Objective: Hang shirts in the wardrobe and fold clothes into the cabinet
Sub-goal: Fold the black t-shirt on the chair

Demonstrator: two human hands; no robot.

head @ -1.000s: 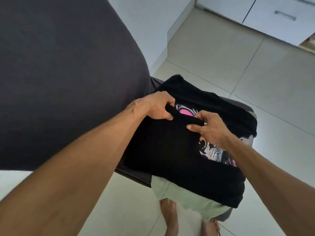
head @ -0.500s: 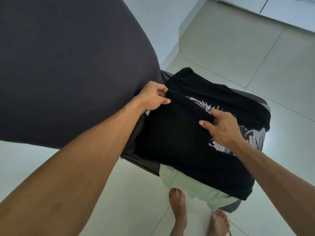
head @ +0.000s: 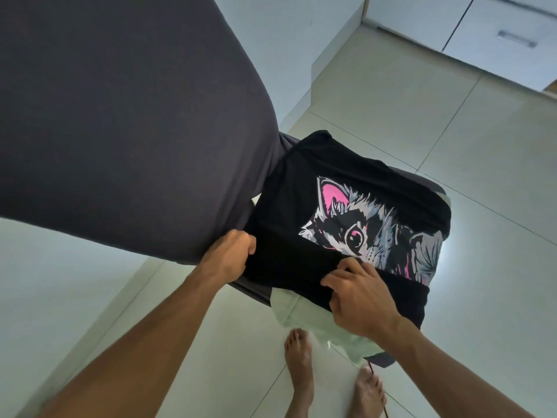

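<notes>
A black T-shirt [head: 301, 194] with a pink and grey animal print lies spread on a small grey seat, on top of a pale green garment [head: 304, 315]. My left hand [head: 229, 254] pinches the shirt's near left edge. My right hand [head: 358, 294] grips the near fold of black cloth just below the print. The folded band of cloth runs between both hands along the near side.
A large dark grey padded surface [head: 120, 116] fills the upper left, touching the seat. White cabinet drawers [head: 497, 40] with a metal handle stand at the top right. Pale floor tiles [head: 452, 131] lie all around. My bare feet [head: 301, 363] stand just below the seat.
Both hands have pulled the folded edge of the shirt toward me, so the animal print, covered before, now shows in full. The view has shifted slightly.
</notes>
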